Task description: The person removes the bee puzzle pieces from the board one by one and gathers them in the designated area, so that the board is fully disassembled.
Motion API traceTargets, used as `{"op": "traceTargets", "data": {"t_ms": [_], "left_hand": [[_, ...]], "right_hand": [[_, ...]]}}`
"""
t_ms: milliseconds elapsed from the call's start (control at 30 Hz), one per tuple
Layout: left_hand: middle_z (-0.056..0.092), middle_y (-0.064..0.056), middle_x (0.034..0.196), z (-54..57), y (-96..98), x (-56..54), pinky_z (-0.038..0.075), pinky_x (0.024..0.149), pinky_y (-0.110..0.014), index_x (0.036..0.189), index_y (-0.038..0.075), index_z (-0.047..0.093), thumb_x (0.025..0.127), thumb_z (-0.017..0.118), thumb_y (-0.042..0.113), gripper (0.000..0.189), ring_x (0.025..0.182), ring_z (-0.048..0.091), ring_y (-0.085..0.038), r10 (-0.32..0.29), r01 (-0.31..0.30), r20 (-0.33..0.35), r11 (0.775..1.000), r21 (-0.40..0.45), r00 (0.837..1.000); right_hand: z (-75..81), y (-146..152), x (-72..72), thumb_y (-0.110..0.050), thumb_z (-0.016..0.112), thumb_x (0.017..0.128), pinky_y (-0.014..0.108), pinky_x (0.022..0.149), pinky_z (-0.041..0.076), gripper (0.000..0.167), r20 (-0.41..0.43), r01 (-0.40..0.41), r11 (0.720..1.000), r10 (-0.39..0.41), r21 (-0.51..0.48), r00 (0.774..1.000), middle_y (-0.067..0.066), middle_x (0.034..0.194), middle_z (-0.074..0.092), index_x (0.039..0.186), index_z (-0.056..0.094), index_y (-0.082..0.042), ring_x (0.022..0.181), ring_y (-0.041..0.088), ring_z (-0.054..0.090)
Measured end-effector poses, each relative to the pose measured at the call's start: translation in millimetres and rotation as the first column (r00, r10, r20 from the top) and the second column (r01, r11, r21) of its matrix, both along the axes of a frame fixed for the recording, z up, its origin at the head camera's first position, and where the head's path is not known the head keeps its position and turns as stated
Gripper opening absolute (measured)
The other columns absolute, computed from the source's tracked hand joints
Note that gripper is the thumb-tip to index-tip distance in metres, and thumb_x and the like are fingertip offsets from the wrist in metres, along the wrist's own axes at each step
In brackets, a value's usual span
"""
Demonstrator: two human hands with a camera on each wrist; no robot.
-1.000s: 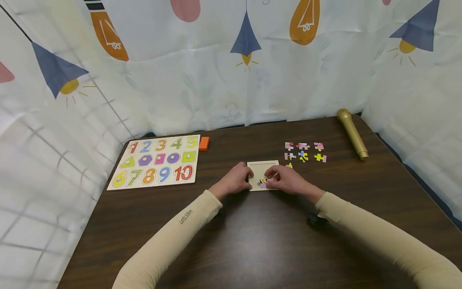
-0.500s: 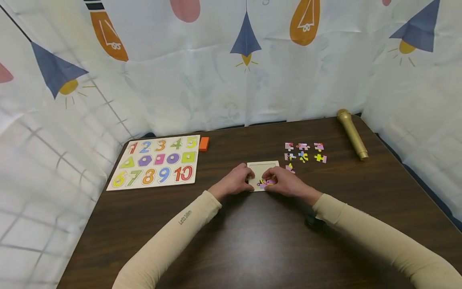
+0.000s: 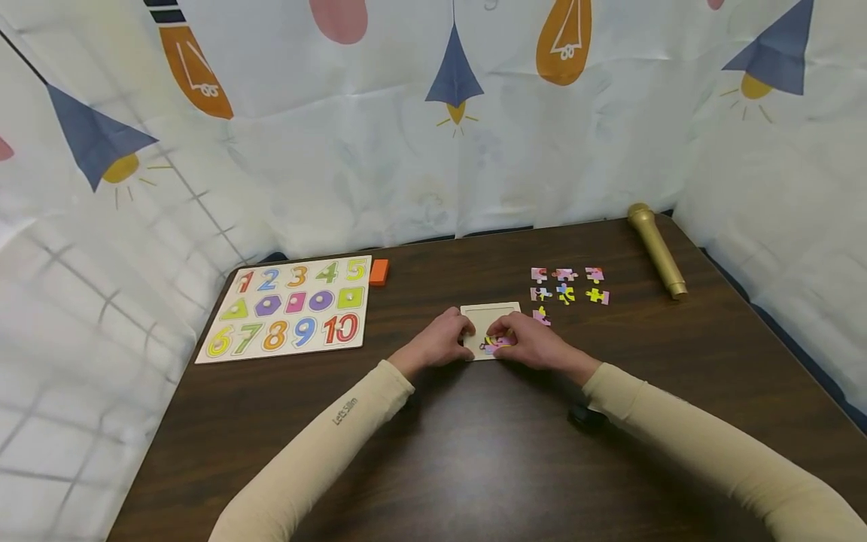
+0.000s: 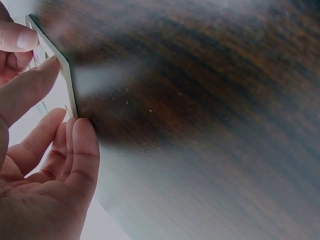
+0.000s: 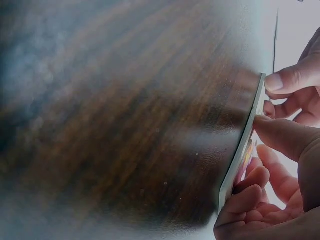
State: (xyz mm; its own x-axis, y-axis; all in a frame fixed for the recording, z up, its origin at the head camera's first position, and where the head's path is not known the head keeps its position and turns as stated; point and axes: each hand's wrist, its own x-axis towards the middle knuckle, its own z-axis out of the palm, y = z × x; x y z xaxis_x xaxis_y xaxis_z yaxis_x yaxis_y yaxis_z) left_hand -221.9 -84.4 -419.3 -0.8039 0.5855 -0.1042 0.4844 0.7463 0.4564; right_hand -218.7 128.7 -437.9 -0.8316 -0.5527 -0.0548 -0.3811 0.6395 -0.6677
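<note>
A small pale square puzzle tray [image 3: 479,320] lies on the dark table in front of me. My left hand [image 3: 440,340] holds its left side, thumb at the near corner and fingers along the edge. Joined pink and yellow puzzle pieces [image 3: 493,346] lie along the tray's near side. My right hand [image 3: 535,342] pinches a puzzle piece at their right end between thumb and forefinger. Its other curled fingers rest at the tray's right edge in the right wrist view, and they partly hide the pieces. Beyond that hand, one loose puzzle piece [image 3: 541,316] lies close by.
More loose puzzle pieces [image 3: 565,293] lie in two rows behind my right hand. A number-and-shape board [image 3: 284,309] is at the left, with an orange block [image 3: 379,272] beside it. At the back right lies a gold microphone [image 3: 657,252]. A patterned curtain [image 3: 406,150] hangs behind the table.
My right hand has shifted slightly left over the tray, and more of the joined pieces shows. The loose piece behind it has come into fuller view. My left hand stays at the tray's edge.
</note>
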Motion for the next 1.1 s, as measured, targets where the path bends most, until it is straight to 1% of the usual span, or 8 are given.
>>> {"op": "traceTargets", "data": {"t_ms": [100, 233, 500, 633, 833, 1100], "left_hand": [[0.052, -0.010, 0.098, 0.0, -0.2, 0.3, 0.043, 0.080, -0.031, 0.112, -0.003, 0.065, 0.081, 0.080, 0.016, 0.040, 0.088, 0.048, -0.019, 0.006, -0.006, 0.001, 1.000, -0.003, 1.000], [0.053, -0.011, 0.099, -0.6, 0.1, 0.1, 0.043, 0.080, -0.031, 0.112, -0.003, 0.065, 0.081, 0.080, 0.016, 0.040, 0.089, 0.048, -0.019, 0.007, -0.007, 0.004, 1.000, 0.000, 1.000], [0.053, -0.012, 0.100, -0.9, -0.1, 0.8, 0.043, 0.080, -0.031, 0.112, -0.003, 0.065, 0.081, 0.081, 0.016, 0.040, 0.088, 0.048, -0.019, 0.010, -0.010, 0.012, 1.000, 0.003, 1.000], [0.053, -0.012, 0.100, -1.2, -0.3, 0.9, 0.043, 0.080, -0.031, 0.112, -0.003, 0.065, 0.081, 0.081, 0.016, 0.040, 0.089, 0.048, -0.019, 0.006, -0.006, 0.003, 1.000, 0.003, 1.000], [0.053, -0.012, 0.101, -1.6, -0.5, 1.2, 0.044, 0.081, -0.032, 0.112, -0.004, 0.065, 0.081, 0.081, 0.016, 0.040, 0.089, 0.048, -0.020, 0.002, -0.002, -0.002, 1.000, 0.007, 1.000], [0.053, -0.012, 0.100, -1.1, -1.4, 1.3, 0.044, 0.082, -0.032, 0.111, -0.004, 0.065, 0.080, 0.081, 0.015, 0.039, 0.089, 0.048, -0.020, -0.001, 0.002, -0.008, 1.000, 0.011, 1.000]], "right_hand": [[-0.5, -0.5, 0.1, -0.015, 0.075, 0.086, 0.039, 0.088, 0.044, 0.032, -0.004, -0.002, 1.000, 0.002, 0.007, 1.000, 0.007, 0.109, 0.061, 0.115, 0.065, -0.005, 0.096, 0.021, 0.052], [0.1, -0.7, 1.0, -0.016, 0.074, 0.087, 0.039, 0.087, 0.044, 0.031, -0.005, -0.009, 1.000, 0.009, 0.012, 1.000, 0.006, 0.110, 0.061, 0.115, 0.066, -0.006, 0.096, 0.021, 0.052], [2.8, -0.8, 2.6, -0.016, 0.073, 0.087, 0.038, 0.087, 0.044, 0.032, 0.014, -0.009, 1.000, 0.008, 0.022, 1.000, 0.007, 0.110, 0.060, 0.117, 0.066, -0.006, 0.097, 0.021, 0.051], [2.3, -0.5, 2.8, -0.016, 0.073, 0.088, 0.036, 0.085, 0.044, 0.033, 0.009, -0.012, 1.000, 0.011, 0.028, 1.000, 0.006, 0.109, 0.060, 0.118, 0.067, -0.007, 0.096, 0.021, 0.051], [1.0, -0.1, 4.6, -0.016, 0.073, 0.088, 0.035, 0.083, 0.046, 0.031, -0.005, -0.022, 1.000, 0.022, 0.003, 1.000, 0.005, 0.108, 0.059, 0.117, 0.067, -0.009, 0.095, 0.020, 0.051], [-0.4, -0.1, 5.2, -0.020, 0.073, 0.088, 0.033, 0.077, 0.045, 0.030, -0.030, -0.039, 0.999, 0.040, 0.018, 0.999, 0.003, 0.104, 0.059, 0.115, 0.069, -0.009, 0.088, 0.017, 0.051]]}}
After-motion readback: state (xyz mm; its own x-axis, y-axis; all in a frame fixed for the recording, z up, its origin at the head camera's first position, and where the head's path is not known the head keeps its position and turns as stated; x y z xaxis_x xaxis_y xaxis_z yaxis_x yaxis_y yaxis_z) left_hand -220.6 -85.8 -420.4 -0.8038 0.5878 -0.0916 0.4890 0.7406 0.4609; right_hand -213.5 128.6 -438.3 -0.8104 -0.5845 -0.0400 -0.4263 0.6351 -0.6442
